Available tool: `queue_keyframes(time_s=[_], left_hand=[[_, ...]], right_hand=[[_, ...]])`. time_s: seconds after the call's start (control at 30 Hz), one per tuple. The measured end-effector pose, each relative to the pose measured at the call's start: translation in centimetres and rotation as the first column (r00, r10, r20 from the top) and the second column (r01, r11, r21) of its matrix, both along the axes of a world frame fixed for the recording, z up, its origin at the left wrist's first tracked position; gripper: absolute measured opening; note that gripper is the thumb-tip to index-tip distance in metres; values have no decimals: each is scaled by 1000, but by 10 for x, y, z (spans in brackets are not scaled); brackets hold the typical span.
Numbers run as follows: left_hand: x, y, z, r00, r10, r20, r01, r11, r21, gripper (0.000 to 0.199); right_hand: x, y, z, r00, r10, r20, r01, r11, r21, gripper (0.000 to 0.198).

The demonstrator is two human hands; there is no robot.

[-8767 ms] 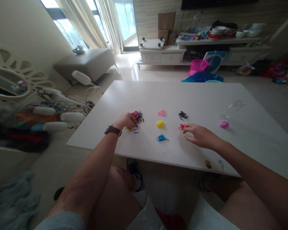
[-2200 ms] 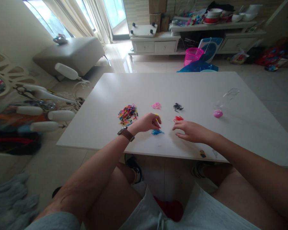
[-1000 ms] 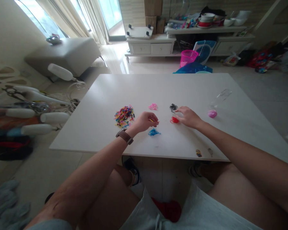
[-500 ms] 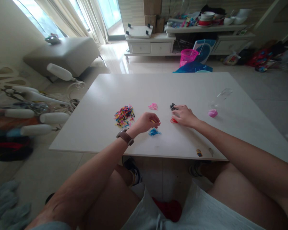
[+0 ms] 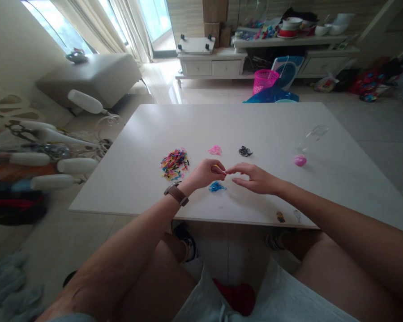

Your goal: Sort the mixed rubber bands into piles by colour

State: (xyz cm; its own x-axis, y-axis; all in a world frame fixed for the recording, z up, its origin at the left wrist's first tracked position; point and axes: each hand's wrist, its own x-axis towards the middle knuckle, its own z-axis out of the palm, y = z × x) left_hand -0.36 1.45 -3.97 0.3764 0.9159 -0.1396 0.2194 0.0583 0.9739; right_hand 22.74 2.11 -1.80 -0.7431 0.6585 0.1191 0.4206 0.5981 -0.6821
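My left hand (image 5: pixel 210 173) is closed in a pinch over the table, on small rubber bands; a yellow bit and a red bit show at its fingertips. My right hand (image 5: pixel 255 177) reaches in from the right, index finger at those fingertips and thumb held apart. A small heap of blue rubber bands (image 5: pixel 216 186) lies just below my left hand. Beyond the hands are a pink heap (image 5: pixel 215 150) and a black heap (image 5: pixel 245 151). A larger pile of mixed-colour rubber bands (image 5: pixel 174 163) lies to the left. The red heap is hidden behind my right hand.
On the white table (image 5: pixel 188 125), a pink round object (image 5: pixel 300 160) and a clear plastic container (image 5: pixel 314 136) sit at the right. A yellow cartoon sticker (image 5: pixel 280 217) lies near the front edge. A white rack with rounded arms (image 5: pixel 77 165) stands close to the left edge.
My right hand has moved left and nearer from beside the black and red heaps to my left fingertips. The black heap is now uncovered. My left hand has barely moved.
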Motion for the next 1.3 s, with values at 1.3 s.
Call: queue_keyframes(time_s=[1.3], left_hand=[[-152, 20, -7, 653, 102, -751, -58, 995, 84, 16]], right_hand=[[36, 22, -4, 968, -60, 245, -16, 954, 298, 20]])
